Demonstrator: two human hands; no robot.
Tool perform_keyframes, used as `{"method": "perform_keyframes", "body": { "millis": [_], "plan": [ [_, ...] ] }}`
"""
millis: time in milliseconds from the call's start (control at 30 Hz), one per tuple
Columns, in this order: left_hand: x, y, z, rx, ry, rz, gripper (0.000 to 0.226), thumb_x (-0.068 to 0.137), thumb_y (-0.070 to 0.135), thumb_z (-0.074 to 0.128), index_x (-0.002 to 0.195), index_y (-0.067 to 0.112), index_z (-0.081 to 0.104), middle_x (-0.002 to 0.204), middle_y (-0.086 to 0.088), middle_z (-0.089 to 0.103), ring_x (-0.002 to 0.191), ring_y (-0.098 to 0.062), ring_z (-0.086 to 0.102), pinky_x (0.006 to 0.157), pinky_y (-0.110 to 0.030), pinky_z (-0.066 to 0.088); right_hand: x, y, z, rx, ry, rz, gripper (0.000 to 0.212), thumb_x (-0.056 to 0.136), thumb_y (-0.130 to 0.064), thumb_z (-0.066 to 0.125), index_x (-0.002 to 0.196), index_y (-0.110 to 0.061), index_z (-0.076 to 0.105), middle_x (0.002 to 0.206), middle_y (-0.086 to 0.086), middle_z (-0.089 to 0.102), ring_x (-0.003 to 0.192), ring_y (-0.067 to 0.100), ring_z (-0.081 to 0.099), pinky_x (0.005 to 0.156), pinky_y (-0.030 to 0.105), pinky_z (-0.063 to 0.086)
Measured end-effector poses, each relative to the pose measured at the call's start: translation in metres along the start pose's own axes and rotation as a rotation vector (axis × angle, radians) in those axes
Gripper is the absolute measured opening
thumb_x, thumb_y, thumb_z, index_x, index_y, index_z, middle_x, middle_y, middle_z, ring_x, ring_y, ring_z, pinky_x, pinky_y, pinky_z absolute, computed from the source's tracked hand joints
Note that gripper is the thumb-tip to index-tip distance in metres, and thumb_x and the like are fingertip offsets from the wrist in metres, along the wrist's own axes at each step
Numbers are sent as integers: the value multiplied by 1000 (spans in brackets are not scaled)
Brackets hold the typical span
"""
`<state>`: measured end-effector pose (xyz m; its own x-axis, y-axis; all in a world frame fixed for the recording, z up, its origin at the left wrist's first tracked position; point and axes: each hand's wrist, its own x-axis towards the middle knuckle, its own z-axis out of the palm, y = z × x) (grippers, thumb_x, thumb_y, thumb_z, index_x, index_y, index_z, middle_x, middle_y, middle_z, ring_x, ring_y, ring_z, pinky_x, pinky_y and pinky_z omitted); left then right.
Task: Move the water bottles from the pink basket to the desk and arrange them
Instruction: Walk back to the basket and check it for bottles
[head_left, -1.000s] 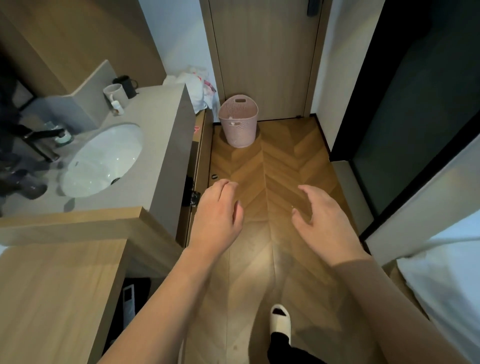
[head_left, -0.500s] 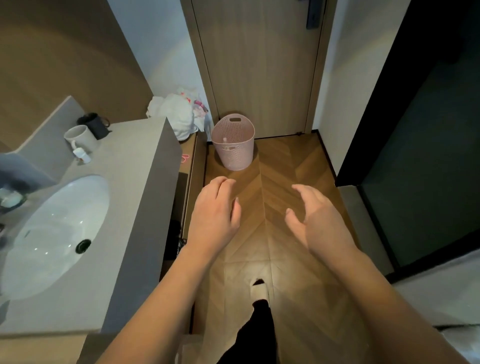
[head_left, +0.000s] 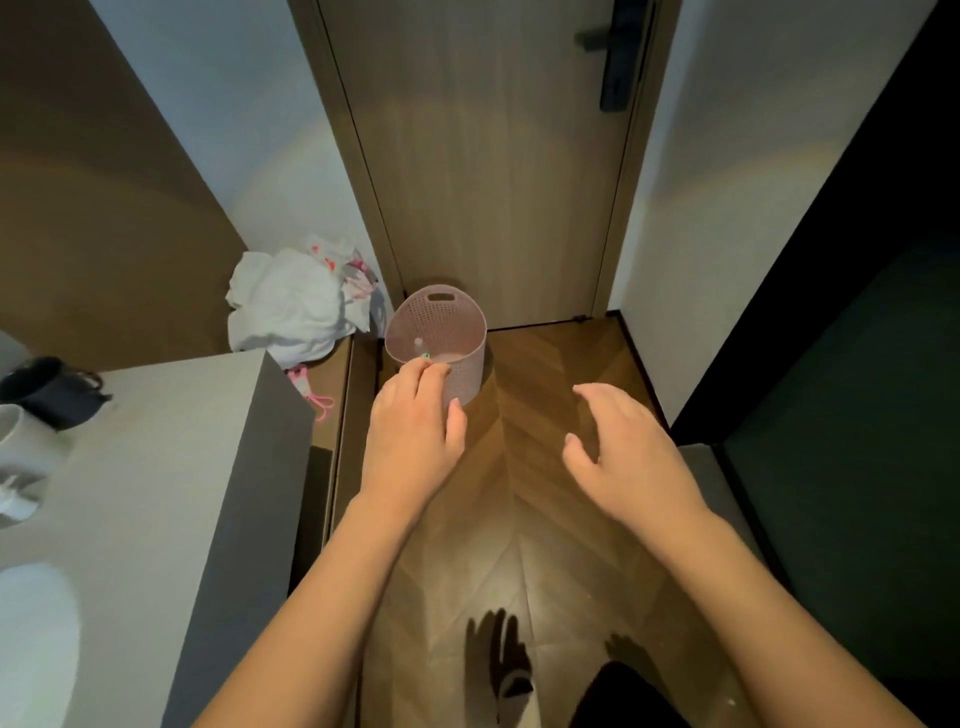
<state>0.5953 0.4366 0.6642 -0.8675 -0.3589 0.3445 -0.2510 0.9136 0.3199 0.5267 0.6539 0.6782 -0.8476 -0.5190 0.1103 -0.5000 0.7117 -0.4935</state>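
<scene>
Where pink basket (head_left: 457, 358) stands against door (head_left: 493, 156), both hands' fingers loosely spread, empty, bare floor (head_left: 519, 519) between.

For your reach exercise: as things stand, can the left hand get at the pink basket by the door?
Probably yes. The left hand is open and holds nothing, the pink basket stands open-topped on the floor, and nothing lies between them. How far off it is, I cannot tell.

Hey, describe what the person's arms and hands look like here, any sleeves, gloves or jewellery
Both forearms are bare as far as the frame shows: no sleeves, gloves, watch or bracelets. The left hand and right hand show no rings on the visible fingers. The left thumbnail looks short and unpainted. Nothing else is worn on either arm.
</scene>
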Motion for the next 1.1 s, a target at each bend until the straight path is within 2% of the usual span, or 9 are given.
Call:
{"method": "perform_keyframes", "body": {
  "millis": [300,500,667,800,967,1100],
  "plan": [
    [152,-29,74,51,-39,-3,39,90,23,61,127,9,59,128,-10,58,118,-25,55,101,-41,45,171,52,25,17,-48,10,53,94,-34,54,143,-23,41,144,-5,46,130,12,44,102,26,38],
    [294,-34,116,113,-87,-11,43,92,27,58,131,10,57,131,-9,58,118,-24,55,102,-42,48,324,94,12,47,-71,32,56,95,-38,53,146,-27,36,150,-7,40,136,11,39,105,26,34],
    [391,-35,144,94,-61,-44,39,91,27,58,127,12,58,128,-8,57,113,-25,56,97,-40,47,422,114,2,4,-97,-27,54,95,-36,53,146,-25,37,149,-5,41,135,12,40,106,26,34],
    [444,-44,173,112,-103,-47,42,91,31,56,130,15,56,130,-5,57,113,-22,56,95,-38,49,491,123,2,4,-157,-37,54,95,-35,51,146,-23,37,150,-3,40,135,16,39,109,31,35],
    [515,-72,216,115,-118,-96,39,93,33,53,128,18,56,128,-3,57,111,-21,56,93,-39,51,588,136,22,10,-169,-12,54,94,-30,58,145,-22,41,150,-3,40,131,16,42,105,28,36],
    [585,-110,251,112,-123,-152,37,94,31,53,128,16,56,127,-6,58,111,-24,56,95,-40,49,677,142,43,-7,-216,-130,53,96,-30,54,146,-17,40,149,4,41,131,19,42,106,28,35]
  ]
}}
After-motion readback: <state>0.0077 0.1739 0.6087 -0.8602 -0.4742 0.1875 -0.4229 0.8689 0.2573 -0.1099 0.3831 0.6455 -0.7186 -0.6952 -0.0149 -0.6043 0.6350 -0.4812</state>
